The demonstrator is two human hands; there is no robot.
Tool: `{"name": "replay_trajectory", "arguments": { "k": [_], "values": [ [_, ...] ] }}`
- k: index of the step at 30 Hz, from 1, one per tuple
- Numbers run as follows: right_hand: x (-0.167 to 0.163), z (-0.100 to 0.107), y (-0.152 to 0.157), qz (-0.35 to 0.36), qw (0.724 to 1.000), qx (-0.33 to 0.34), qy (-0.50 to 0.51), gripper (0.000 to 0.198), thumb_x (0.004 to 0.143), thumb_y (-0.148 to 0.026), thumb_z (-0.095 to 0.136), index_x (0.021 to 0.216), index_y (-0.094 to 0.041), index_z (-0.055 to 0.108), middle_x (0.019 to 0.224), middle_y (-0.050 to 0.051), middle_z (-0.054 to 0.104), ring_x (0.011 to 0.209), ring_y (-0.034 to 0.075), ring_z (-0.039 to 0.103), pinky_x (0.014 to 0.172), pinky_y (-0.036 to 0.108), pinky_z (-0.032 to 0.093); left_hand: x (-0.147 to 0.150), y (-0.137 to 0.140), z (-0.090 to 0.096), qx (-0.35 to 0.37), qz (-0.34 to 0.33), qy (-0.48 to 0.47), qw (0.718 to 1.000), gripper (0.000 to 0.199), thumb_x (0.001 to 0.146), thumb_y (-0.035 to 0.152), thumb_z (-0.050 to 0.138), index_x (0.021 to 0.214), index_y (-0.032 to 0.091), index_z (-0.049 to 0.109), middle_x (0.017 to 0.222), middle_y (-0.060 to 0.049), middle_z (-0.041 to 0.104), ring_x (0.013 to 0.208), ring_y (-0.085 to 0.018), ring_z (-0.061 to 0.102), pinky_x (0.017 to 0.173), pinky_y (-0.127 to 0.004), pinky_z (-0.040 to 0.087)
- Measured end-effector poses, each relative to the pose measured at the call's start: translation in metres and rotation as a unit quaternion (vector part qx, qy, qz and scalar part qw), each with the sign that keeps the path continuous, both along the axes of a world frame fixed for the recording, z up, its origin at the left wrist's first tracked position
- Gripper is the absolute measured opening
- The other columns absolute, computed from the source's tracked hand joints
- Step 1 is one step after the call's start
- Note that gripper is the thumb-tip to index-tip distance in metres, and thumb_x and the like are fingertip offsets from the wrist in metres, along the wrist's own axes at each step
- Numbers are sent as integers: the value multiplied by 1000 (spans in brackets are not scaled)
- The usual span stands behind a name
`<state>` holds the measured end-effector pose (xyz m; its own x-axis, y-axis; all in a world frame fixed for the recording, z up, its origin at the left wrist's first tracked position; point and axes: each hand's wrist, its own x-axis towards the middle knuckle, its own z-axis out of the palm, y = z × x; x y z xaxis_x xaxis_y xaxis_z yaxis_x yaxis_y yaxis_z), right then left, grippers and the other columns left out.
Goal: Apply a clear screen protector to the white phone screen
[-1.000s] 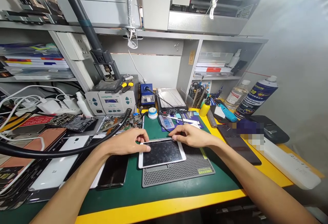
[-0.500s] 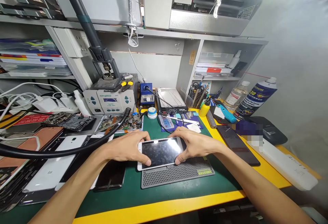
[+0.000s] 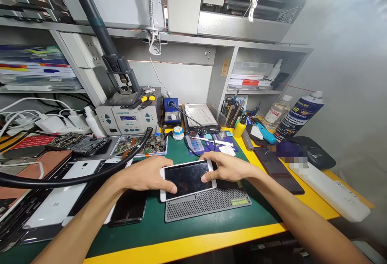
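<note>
A white-framed smartphone (image 3: 187, 181) with a dark screen is held level between both hands, its screen facing up. My left hand (image 3: 151, 174) grips the left end, thumb on the front glass and fingers behind the far edge. At the other end my right hand (image 3: 225, 168) is closed on the phone, its thumb pressing on the right part of the screen. Beneath the phone lies a grey perforated mat (image 3: 208, 207), partly covered by it. The fingers under the phone are hidden.
Several phones, among them a white one (image 3: 65, 195) and a black one (image 3: 128, 208), lie at the left. A black hose (image 3: 75, 180) crosses there. Behind stand a soldering station (image 3: 130, 119) and a tray of parts (image 3: 142, 145). A spray can (image 3: 299, 115) stands at the right.
The phone's tilt has altered and the bright reflection has left its screen. My right thumb has moved inward over the glass. The whole view has shifted slightly.
</note>
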<state>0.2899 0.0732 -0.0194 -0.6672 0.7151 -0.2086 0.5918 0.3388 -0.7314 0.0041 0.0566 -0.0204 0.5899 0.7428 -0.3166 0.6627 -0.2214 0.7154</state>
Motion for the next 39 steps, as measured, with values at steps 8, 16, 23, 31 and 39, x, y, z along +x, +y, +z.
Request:
{"name": "replay_trajectory", "arguments": {
  "k": [8, 16, 23, 31, 39],
  "values": [
    [3, -3, 4, 17, 998, 5, 62, 38, 93, -53, 55, 88, -16, 63, 68, -3, 47, 62, 12, 41, 56, 25, 31, -4, 4, -2, 27, -13, -31, 999, 27, 80, 45, 68, 83, 19, 66, 83, -1, 70, 77, -21, 65, 62, -25, 43],
    [-2, -8, 6, -59, 984, -35, 162, 48, 93, -61, 51, 73, -18, 52, 64, -5, 41, 56, 10, 37, 54, 25, 31, -2, 7, -2, -64, 165, -236, 955, 41, 79, 51, 73, 95, 14, 65, 68, -1, 64, 56, -15, 59, 49, -26, 49],
    [-25, -14, -16, -66, 953, -167, 243, 42, 71, -49, 82, 88, -17, 60, 73, -2, 62, 59, 12, 55, 56, 25, 46, 8, 6, -2, -90, 321, -387, 860, 35, 83, 47, 72, 88, 13, 68, 77, -5, 66, 67, -18, 63, 54, -29, 57],
    [-40, -23, -21, -142, 923, -198, 298, 50, 84, -66, 61, 83, -17, 58, 65, 3, 69, 54, 15, 63, 50, 24, 42, 37, -18, -2, -114, 231, -489, 833, 42, 84, 33, 72, 122, 18, 61, 112, -11, 71, 97, -26, 69, 81, -37, 57],
    [-31, -19, -25, -74, 938, -184, 285, 41, 67, -43, 86, 87, -17, 62, 74, -2, 62, 65, 12, 54, 62, 26, 43, 44, -26, -9, -133, 238, -436, 858, 57, 85, 38, 73, 133, 19, 50, 106, -10, 72, 88, -24, 70, 65, -30, 56]
  ]
}}
